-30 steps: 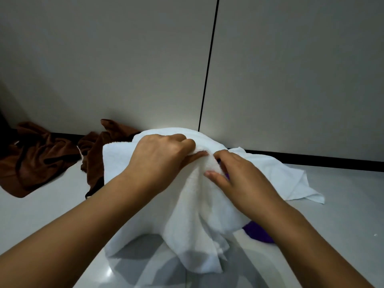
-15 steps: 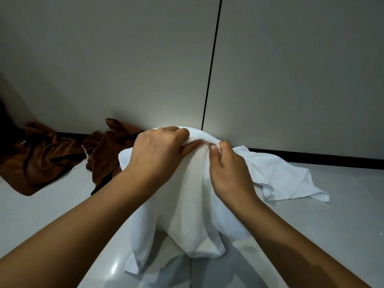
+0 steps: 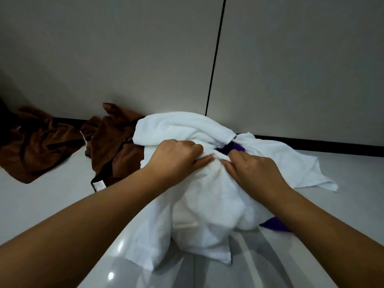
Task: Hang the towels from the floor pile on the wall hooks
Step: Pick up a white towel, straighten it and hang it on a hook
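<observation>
White terry towel (image 3: 207, 196) is pinched at its bunched top by left hand (image 3: 176, 157) and right hand (image 3: 252, 168), draping floorward below the grip. Purple cloth (image 3: 235, 147) just behind could snag and lift along.

Both hands, left hand (image 3: 176, 156) and right hand (image 3: 252, 169), pinch a white towel (image 3: 207, 204) bunched over a purple cloth (image 3: 274, 224); brown towels (image 3: 112, 146) lie by the wall (image 3: 124, 59)
</observation>
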